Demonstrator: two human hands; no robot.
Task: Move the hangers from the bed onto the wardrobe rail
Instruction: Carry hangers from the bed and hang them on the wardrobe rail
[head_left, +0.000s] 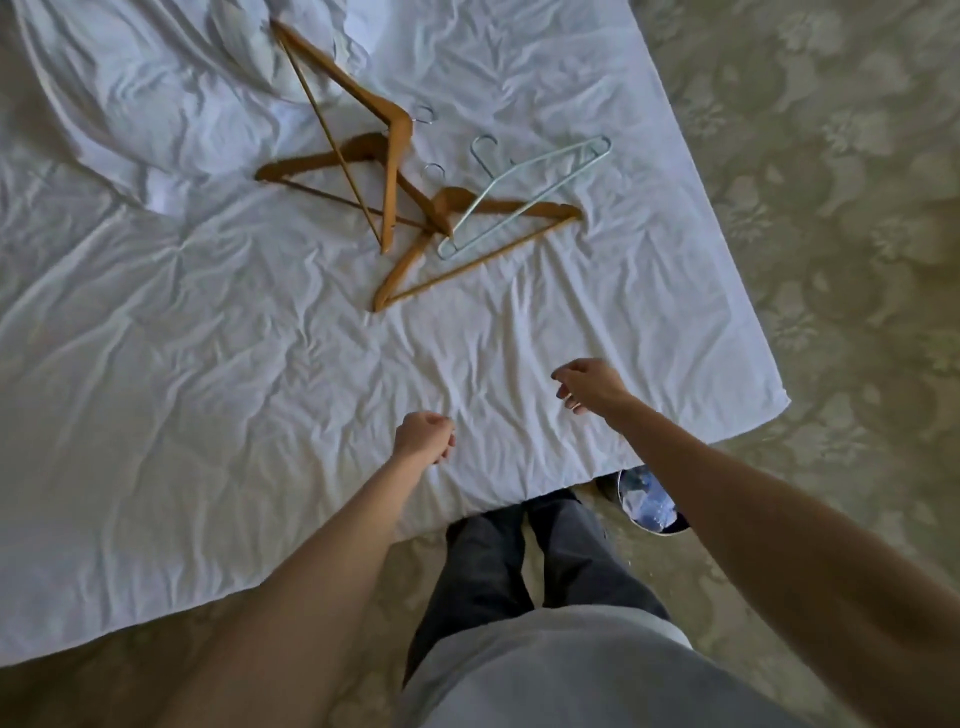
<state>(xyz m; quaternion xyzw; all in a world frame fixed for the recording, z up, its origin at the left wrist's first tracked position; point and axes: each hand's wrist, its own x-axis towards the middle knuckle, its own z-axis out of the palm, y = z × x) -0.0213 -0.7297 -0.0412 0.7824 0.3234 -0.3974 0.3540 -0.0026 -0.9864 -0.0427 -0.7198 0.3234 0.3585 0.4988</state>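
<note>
Hangers: three wooden hangers (395, 197) overlapping in a pile on the bed (208, 338), far side from the person. One wire hanger (524, 192) lies across the right-hand wooden one. White sheet, heavily creased; bunched duvet (156, 93) at top left. Left hand (423, 436) over the sheet near the bed's edge, fingers curled in, holding nothing. Right hand (587, 387) loosely curled, also holding nothing. Floor: pale patterned carpet (831, 208). Round bin (649, 499) by the bed corner.
</note>
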